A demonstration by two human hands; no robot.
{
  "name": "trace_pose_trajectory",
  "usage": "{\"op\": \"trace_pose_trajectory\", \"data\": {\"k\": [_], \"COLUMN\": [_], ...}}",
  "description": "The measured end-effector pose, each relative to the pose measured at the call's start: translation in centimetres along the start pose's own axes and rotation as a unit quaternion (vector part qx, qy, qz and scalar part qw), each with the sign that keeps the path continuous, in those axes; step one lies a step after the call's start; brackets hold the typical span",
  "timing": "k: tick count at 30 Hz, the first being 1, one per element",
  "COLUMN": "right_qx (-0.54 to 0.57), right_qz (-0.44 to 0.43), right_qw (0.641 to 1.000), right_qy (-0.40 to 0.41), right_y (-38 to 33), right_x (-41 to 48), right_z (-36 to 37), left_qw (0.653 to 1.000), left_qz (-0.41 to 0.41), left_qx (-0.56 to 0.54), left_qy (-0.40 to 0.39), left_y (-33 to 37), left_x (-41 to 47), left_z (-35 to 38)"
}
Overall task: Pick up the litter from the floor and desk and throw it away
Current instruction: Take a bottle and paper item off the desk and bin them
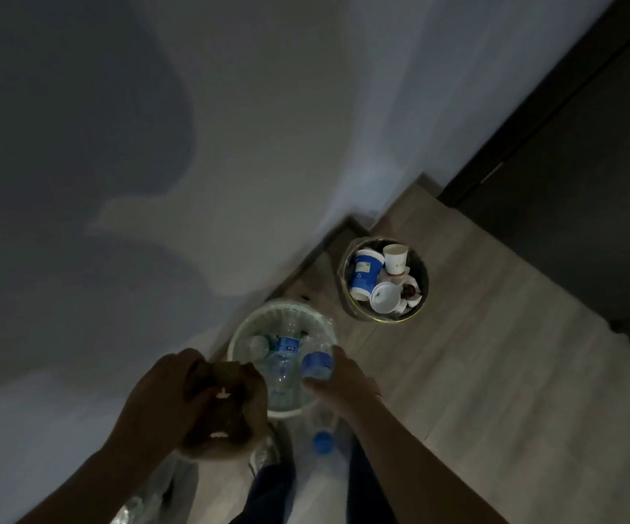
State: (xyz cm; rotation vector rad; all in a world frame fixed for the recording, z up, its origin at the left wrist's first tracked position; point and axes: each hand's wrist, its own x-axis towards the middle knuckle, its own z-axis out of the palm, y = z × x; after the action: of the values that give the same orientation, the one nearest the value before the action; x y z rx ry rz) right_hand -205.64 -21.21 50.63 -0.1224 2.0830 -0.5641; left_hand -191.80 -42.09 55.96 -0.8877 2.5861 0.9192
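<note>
Gripping a clear blue-labelled plastic bottle (317, 365) above the white slatted plastic basket (264, 308), the right hand (343, 387) seemed ready to drop it (left hand (162, 395) clutched crumpled brown paper (230, 372)).

Two bins are sitting on the floor (495, 372), a white bin (235, 344) and a dark bin (346, 285); three cups (364, 272) are lying in the dark one.

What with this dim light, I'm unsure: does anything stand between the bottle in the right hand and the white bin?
Nothing visible does. The right hand holds the plastic bottle over the white bin, at its right rim; the open top shows only other bottles.
</note>
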Motion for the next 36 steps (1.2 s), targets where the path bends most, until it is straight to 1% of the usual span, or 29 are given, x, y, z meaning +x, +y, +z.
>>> {"op": "trace_pose_trajectory", "data": {"k": [2, 6, 8, 14, 19, 23, 25, 28, 31, 36], "right_qx": [-0.015, -0.028, -0.024, -0.059, -0.080, -0.082, -0.084, -0.091, -0.090, -0.073], "right_qz": [-0.018, -0.030, -0.031, 0.003, 0.020, 0.034, 0.038, 0.033, 0.032, 0.035], "right_qw": [1.000, 0.999, 0.999, 0.998, 0.996, 0.995, 0.994, 0.993, 0.993, 0.994], "right_qy": [-0.012, -0.030, -0.030, -0.012, 0.022, 0.043, 0.054, 0.067, 0.073, 0.069], "right_y": [0.8, 3.2, 5.0, 10.8, 15.9, 19.1, 20.6, 22.5, 24.3, 26.5], "right_x": [2.6, 5.5, 6.3, 8.8, 10.7, 12.3, 12.9, 14.0, 15.3, 17.8], "right_z": [0.5, 0.1, -1.1, -8.5, -15.1, -19.1, -20.5, -21.9, -22.7, -23.1], "left_qw": [1.000, 0.999, 0.998, 0.998, 0.998, 0.997, 0.997, 0.995, 0.996, 0.993], "left_qz": [-0.007, -0.040, -0.043, -0.038, -0.025, 0.007, 0.031, -0.003, -0.047, -0.055], "left_qx": [0.023, 0.023, 0.025, 0.018, 0.026, -0.016, 0.013, 0.049, 0.011, 0.073], "left_qy": [-0.006, -0.022, -0.027, -0.036, -0.049, -0.070, -0.067, -0.084, -0.072, -0.068], "left_y": [0.0, 0.7, 1.9, 8.1, 14.0, 18.4, 20.1, 22.4, 24.2, 24.9], "left_x": [1.9, 5.2, 6.7, 11.6, 16.6, 21.1, 23.3, 26.5, 29.3, 33.3], "left_z": [1.6, 5.2, 7.2, 14.0, 19.4, 23.5, 25.7, 28.6, 31.2, 34.8]}}
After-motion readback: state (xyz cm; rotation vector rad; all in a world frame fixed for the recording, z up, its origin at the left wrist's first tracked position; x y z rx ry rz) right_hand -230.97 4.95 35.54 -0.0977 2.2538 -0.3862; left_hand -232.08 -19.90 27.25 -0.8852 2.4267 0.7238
